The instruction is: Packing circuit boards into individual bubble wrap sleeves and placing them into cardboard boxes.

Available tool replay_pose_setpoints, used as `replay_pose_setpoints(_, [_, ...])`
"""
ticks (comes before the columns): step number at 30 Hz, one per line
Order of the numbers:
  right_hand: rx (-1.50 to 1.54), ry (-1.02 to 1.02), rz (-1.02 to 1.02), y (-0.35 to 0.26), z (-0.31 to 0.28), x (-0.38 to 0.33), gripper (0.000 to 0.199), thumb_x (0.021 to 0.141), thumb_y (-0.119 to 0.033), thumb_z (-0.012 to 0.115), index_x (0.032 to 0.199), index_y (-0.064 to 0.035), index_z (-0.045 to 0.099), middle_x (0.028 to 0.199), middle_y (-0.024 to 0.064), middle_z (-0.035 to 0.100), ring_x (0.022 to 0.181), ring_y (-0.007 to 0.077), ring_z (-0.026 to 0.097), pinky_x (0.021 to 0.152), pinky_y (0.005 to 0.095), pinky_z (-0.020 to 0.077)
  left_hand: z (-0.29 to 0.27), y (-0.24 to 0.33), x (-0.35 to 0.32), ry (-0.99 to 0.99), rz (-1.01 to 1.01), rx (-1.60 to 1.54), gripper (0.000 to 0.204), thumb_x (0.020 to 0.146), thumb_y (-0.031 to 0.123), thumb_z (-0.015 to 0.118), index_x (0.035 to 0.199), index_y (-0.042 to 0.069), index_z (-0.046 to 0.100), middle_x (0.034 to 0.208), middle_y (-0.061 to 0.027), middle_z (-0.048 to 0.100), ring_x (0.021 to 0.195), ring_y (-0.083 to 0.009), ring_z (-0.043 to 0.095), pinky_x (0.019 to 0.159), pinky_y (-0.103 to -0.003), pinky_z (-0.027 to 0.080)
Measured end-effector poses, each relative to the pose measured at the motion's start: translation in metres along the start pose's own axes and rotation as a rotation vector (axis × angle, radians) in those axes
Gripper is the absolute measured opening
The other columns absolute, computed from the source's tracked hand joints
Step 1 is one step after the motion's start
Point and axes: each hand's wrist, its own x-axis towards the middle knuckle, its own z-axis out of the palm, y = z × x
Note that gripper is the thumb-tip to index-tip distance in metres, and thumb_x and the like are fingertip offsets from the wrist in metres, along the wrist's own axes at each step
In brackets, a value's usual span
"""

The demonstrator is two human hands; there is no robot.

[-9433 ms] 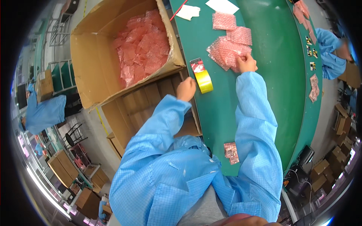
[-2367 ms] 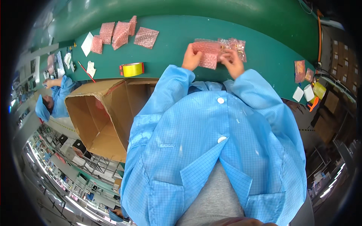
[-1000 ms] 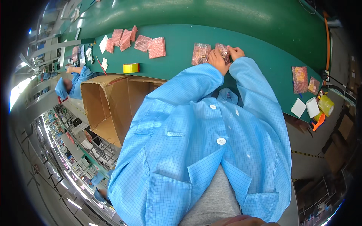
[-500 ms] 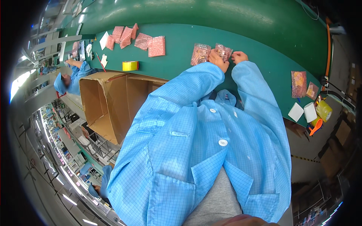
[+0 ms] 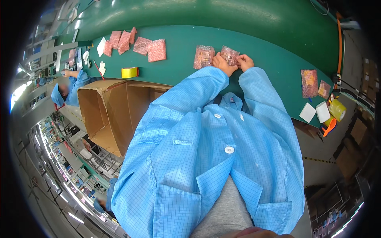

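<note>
Pink bubble-wrap packet held at twelve o'clock, second packet just beside, pink cluster at eleven, open brown carton at nine.

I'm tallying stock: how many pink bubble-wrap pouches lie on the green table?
About 9: five clustered far left, one beside the left hand, one held in both hands, two at right. Overlaps may hide more.

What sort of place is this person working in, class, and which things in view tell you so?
Most likely a factory packing line: a long green bench, pink bubble bags laid along it, an open cardboard carton beside it.
</note>
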Motion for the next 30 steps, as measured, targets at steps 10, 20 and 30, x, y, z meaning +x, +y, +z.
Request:
replay_pose_setpoints(10, [0.182, -0.013, 0.060, -0.012, 0.027, -0.036, 0.043, 0.087, -0.025, 0.065, 0.117, 0.0000, 0.048, 0.108, 0.0132, 0.060, 0.093, 0.0210, 0.061, 0.078, 0.0341, 0.0513, -0.003, -0.007, -0.008, 0.094, 0.100, -0.034, 0.108, 0.049, 0.028, 0.086, 0.134, 0.002, 0.024, 0.121, -0.0240, 0.043, 0.112, -0.0420, 0.042, 0.097, -0.047, 0.037])
replay_pose_setpoints(20, [-0.493, 0.302, -0.127, 0.017, 0.050, -0.026, 0.071, 0.068, -0.030, 0.082, 0.119, 0.0055, 0.048, 0.106, 0.0164, 0.060, 0.095, 0.0224, 0.059, 0.083, 0.0330, 0.0491, -0.104, -0.070, 0.004, 0.293, 0.181, -0.065, 0.087, 0.060, 0.031, 0.080, 0.127, -0.002, 0.037, 0.125, -0.0234, 0.042, 0.117, -0.0402, 0.040, 0.101, -0.045, 0.033])
replay_pose_setpoints(30, [-0.400, 0.230, -0.136, 0.025, 0.067, -0.030, 0.072, 0.065, -0.041, 0.082, 0.113, 0.0061, 0.057, 0.103, 0.0164, 0.064, 0.093, 0.0247, 0.061, 0.082, 0.0348, 0.0489, -0.057, -0.094, 0.027, -0.066, 0.077, -0.022, 0.087, 0.057, 0.038, 0.082, 0.125, 0.006, 0.040, 0.115, -0.0222, 0.045, 0.105, -0.0415, 0.045, 0.094, -0.048, 0.039])
